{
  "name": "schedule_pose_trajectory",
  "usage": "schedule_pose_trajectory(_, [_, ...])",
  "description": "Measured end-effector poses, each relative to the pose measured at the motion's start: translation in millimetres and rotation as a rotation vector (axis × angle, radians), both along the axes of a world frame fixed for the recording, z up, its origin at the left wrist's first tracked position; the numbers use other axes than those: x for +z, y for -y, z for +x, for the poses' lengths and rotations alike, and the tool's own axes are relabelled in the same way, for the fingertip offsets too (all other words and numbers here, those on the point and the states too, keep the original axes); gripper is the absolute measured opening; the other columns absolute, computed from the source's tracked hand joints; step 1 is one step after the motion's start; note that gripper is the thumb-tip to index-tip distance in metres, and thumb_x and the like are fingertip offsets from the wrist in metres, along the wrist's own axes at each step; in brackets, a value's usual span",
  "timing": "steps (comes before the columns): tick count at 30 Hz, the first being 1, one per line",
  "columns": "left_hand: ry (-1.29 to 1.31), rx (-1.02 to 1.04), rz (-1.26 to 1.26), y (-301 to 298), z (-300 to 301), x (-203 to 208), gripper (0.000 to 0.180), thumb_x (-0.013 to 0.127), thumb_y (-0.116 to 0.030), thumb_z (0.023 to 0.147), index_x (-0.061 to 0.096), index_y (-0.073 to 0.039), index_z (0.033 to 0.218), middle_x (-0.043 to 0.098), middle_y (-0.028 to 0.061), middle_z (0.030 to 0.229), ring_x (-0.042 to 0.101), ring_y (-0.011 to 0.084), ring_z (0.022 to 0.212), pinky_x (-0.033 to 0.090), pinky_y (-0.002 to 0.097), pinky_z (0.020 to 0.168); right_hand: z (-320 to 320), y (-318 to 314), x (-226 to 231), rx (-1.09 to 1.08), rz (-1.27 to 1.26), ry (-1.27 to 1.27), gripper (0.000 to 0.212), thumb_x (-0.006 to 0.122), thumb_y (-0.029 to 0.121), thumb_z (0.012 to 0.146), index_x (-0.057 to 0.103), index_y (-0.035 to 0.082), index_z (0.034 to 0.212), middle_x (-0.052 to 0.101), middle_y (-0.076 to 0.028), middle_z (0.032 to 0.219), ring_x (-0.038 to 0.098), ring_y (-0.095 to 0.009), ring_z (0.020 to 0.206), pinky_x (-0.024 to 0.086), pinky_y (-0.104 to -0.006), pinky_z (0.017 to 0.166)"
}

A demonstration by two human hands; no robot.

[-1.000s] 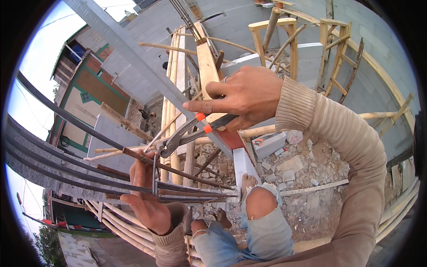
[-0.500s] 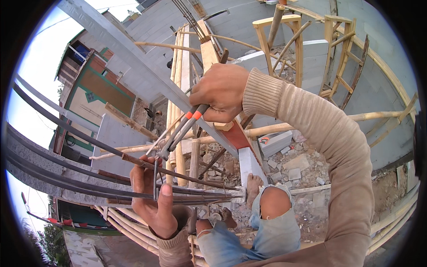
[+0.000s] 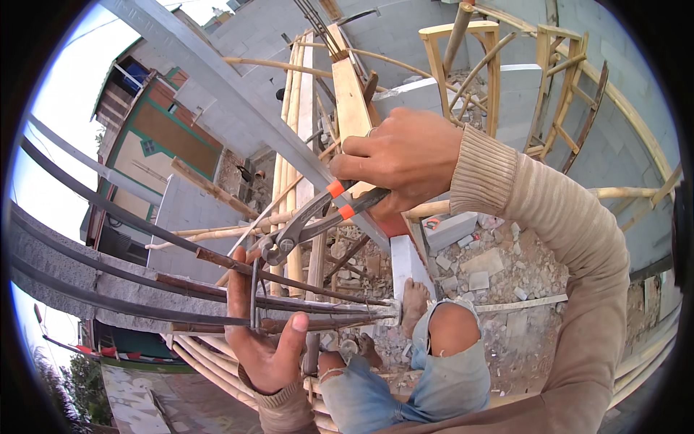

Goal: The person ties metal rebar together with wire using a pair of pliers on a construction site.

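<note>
Pincers [image 3: 293,235] with dark handles and orange bands are gripped in my right hand [image 3: 405,159]. The handles are spread apart, and the jaws meet the upper part of a thin square steel stirrup [image 3: 254,293]. That stirrup loops around several long reinforcing bars [image 3: 318,288]. Just below the jaws, my left hand [image 3: 264,354] reaches up around the bars. Its index finger stretches upward by the stirrup and the thumb points up, apart from it. The remaining left fingers are partly hidden. Whether a tie wire sits in the jaws is too small to tell.
A grey concrete beam [image 3: 123,289] runs beside the bars on the left. A metal channel post [image 3: 238,105] slants across above. Bamboo poles [image 3: 289,130] and a wooden plank [image 3: 350,101] stand behind. My bare foot [image 3: 415,307] rests on a white block wall [image 3: 408,260]; rubble [image 3: 481,278] lies below.
The pincers' handles have opened wider, and my right hand has moved to the right. My left hand has dropped slightly, with its index finger now straighter.
</note>
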State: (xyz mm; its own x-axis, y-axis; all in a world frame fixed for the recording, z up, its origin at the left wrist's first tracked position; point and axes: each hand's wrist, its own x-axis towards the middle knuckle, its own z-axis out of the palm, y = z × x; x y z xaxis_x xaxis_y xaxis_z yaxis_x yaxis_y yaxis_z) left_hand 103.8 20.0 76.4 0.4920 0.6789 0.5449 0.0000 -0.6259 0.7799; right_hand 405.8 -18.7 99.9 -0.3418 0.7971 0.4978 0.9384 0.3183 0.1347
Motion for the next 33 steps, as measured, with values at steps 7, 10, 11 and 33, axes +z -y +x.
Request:
schedule_pose_trajectory(7, [-0.189,0.433,0.352,10.5,-3.1,-29.8,0.061,0.070,-0.005,0.090,0.040,0.008,0.142,0.051,0.0142,0.134,0.053,0.0253,0.116,0.040,0.0375,0.102,-1.9,-3.5,-15.6,-0.012,0.783,0.287,0.044,0.064,0.026,0.085,0.064,0.020,0.129,0.060,0.003,0.090,0.063,-0.016,0.079,0.050,-0.0342,0.073])
schedule_pose_trajectory(10, [-0.013,0.661,0.545,29.4,9.9,-45.8,0.076,0.072,-0.011,0.088,0.029,0.006,0.148,0.040,0.0187,0.142,0.040,0.0252,0.130,0.030,0.0413,0.109,-13.5,-4.5,-22.0,-0.101,0.870,0.253,0.035,0.065,0.026,0.084,0.069,0.018,0.118,0.063,0.002,0.089,0.063,-0.017,0.081,0.049,-0.0371,0.074])
schedule_pose_trajectory(11, [0.075,0.564,0.557,39.9,4.0,-60.2,0.078,0.072,-0.014,0.087,0.028,0.006,0.149,0.039,0.0197,0.143,0.039,0.0262,0.131,0.027,0.0421,0.111,-15.4,-3.0,-23.5,-0.122,0.852,0.247,0.033,0.065,0.026,0.084,0.070,0.017,0.115,0.063,0.002,0.088,0.064,-0.018,0.081,0.048,-0.0380,0.075])
schedule_pose_trajectory(33, [0.625,-0.528,-0.634,-56.4,35.8,-76.8,0.062,0.043,-0.060,0.099,0.055,-0.007,0.129,0.063,0.0116,0.092,0.065,0.0266,0.080,0.055,0.0382,0.064,-18.4,14.7,-12.7,-0.151,0.706,0.334,0.037,0.067,0.024,0.080,0.069,0.014,0.116,0.065,-0.001,0.084,0.065,-0.018,0.079,0.048,-0.0336,0.069])
